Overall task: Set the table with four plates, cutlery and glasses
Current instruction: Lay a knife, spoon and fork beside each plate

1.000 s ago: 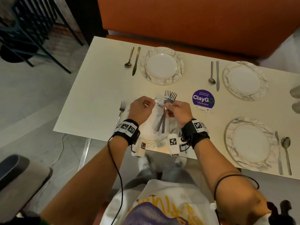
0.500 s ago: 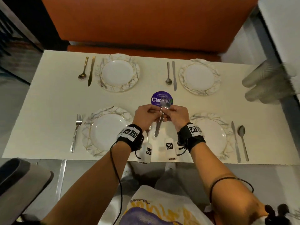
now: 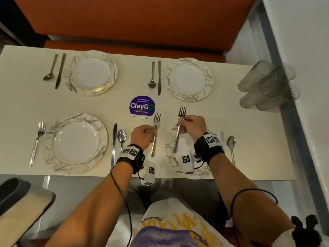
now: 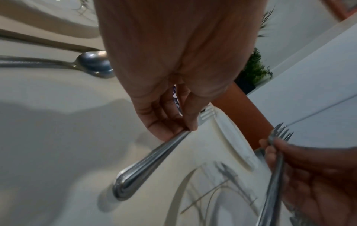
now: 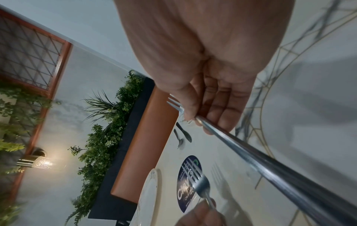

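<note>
My left hand (image 3: 151,132) pinches one silver fork (image 3: 155,134) by its handle, tines pointing away, over the table just left of the near right plate (image 3: 170,154). In the left wrist view the thumb and fingers (image 4: 190,126) close on this fork (image 4: 146,168), whose handle end hangs low over the table. My right hand (image 3: 181,124) grips another fork (image 3: 178,138) over that same plate; whether a second fork lies against it I cannot tell. The right wrist view shows the gripped handle (image 5: 270,165). Three other plates (image 3: 76,142) (image 3: 92,73) (image 3: 188,79) are laid.
A fork (image 3: 36,143) lies left of the near left plate, a knife (image 3: 114,143) and spoon (image 3: 122,136) right of it. Knife-and-spoon pairs lie beside the other plates. Stacked glasses (image 3: 267,86) stand at the right edge. A purple ClayGo sign (image 3: 142,106) sits mid-table.
The hands, joined on a bundle of forks before, have come apart. My left hand now holds one fork by itself, and both hands have shifted right to the near right plate.
</note>
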A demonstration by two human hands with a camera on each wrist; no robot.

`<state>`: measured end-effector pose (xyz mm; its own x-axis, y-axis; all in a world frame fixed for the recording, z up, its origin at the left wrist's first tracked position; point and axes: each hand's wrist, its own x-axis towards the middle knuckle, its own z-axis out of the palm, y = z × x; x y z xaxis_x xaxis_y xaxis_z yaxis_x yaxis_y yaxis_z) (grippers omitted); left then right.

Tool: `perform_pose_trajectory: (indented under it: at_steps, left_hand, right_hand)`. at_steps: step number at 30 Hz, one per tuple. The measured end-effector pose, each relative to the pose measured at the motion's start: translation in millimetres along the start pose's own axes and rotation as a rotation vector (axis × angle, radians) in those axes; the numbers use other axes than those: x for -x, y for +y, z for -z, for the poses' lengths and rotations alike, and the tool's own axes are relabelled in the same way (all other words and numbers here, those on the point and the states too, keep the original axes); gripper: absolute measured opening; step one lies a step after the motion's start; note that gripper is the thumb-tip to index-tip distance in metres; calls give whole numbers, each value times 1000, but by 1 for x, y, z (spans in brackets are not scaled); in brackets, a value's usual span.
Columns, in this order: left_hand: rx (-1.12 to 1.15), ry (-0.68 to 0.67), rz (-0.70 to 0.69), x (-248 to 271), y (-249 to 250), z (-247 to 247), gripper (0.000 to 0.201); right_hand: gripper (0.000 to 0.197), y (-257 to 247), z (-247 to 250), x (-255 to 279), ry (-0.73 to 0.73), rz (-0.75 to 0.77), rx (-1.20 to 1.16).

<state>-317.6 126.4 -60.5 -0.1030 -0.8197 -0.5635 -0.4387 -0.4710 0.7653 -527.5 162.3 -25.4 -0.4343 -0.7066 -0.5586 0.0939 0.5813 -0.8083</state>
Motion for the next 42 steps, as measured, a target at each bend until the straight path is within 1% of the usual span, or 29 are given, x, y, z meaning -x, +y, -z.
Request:
perform_pose_trajectory:
  at_steps: [4,8,13,18,28,30,32,35,36,37,40,41,42]
  left_hand:
    - [-88,19,18,7,-16,-14,20]
    - [-85,11,16,14,-20,-23,12]
    - [-61,12,36,20,-28,-29,7]
    - [-66,39,48,25,-30,-31,8]
    - [-99,26,26,27,-32,-28,9]
    - [-110,30,40,26,-33,-25,14]
    - [-157,64,9,25,-32,-20,18]
    - [-183,113,-135,30,-19,-14,11]
    - [-156,87,-169,33,-10,-13,9]
    - [-128,21,-192,37,0,-13,11]
    - [-102,-269,-220,45,29,-17,21]
    - [-101,-335,-226,48,37,-18,22]
    - [-78,-368,-224,51,41,-19,20]
  right_hand:
    - [12,5,13,0,-23,10,-20]
    - [4,10,15,4,-55,16,-27]
    - [7,19,15,10,-52,18,-18]
    - [15,24,13,15,-53,13,-28]
    - [9,24,20,19,-58,26,-21]
    - [7,22,21,19,-55,31,-18]
    - [6,19,22,21,-50,31,-20]
    - [8,11,20,23,-37,28,-44]
    - [10,8,19,25,-30,29,-53]
    - [11,4,17,27,-26,33,-67]
    - [12,-10,11,35,-40,49,-132]
    - [11,-16,10,39,-47,61,-154]
    - [11,-20,9,42,-54,71,-172]
